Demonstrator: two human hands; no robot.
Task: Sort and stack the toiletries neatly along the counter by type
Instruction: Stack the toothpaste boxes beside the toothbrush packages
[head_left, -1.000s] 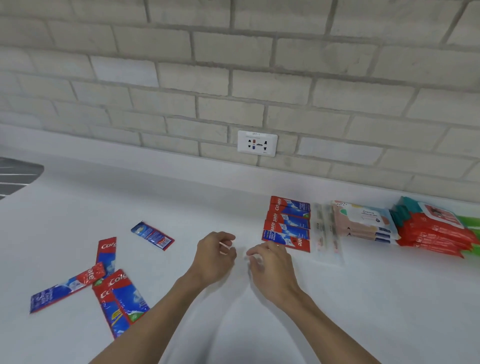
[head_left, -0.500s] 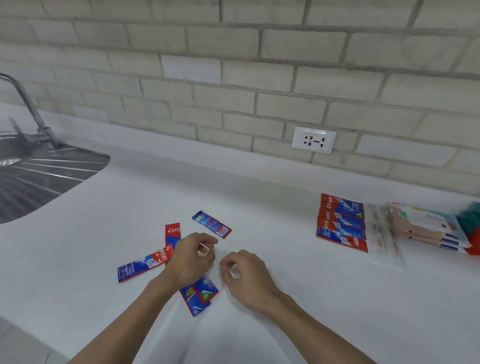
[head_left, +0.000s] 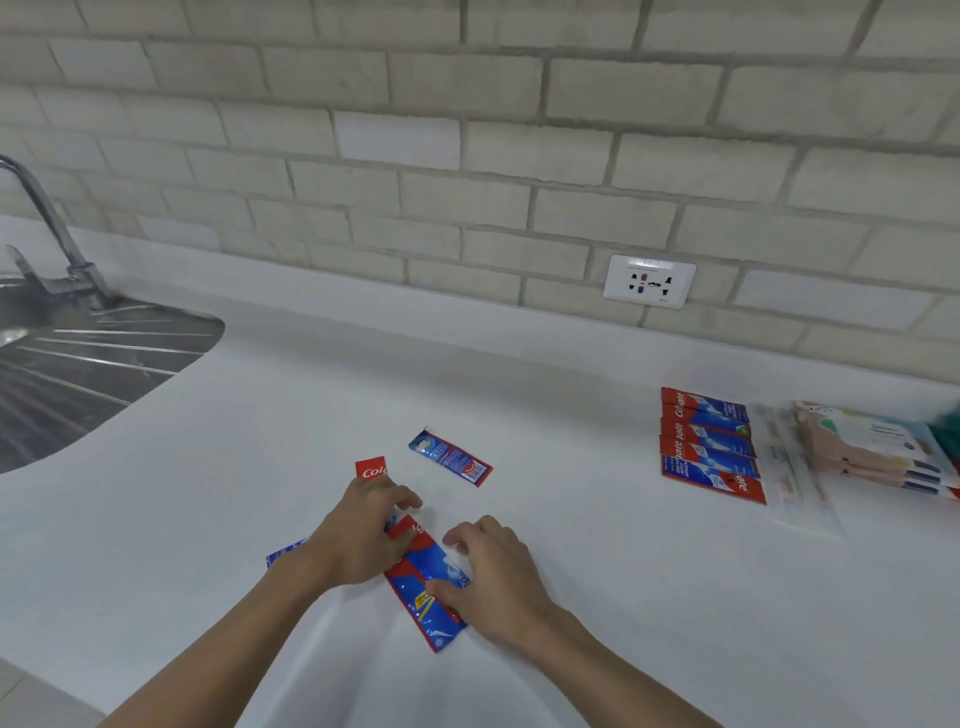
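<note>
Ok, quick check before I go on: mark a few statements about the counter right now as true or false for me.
1. The left hand and the right hand both touch the loose toothpaste sachets. True.
2. The lone sachet beyond the hands touches the sorted sachet row. False: it lies apart from the row, off to its left.
3. The sink is at the right end of the counter. False: it is at the left end.
4. The clear packets lie right of the sorted row, with the wipe packs beyond them. True.
</note>
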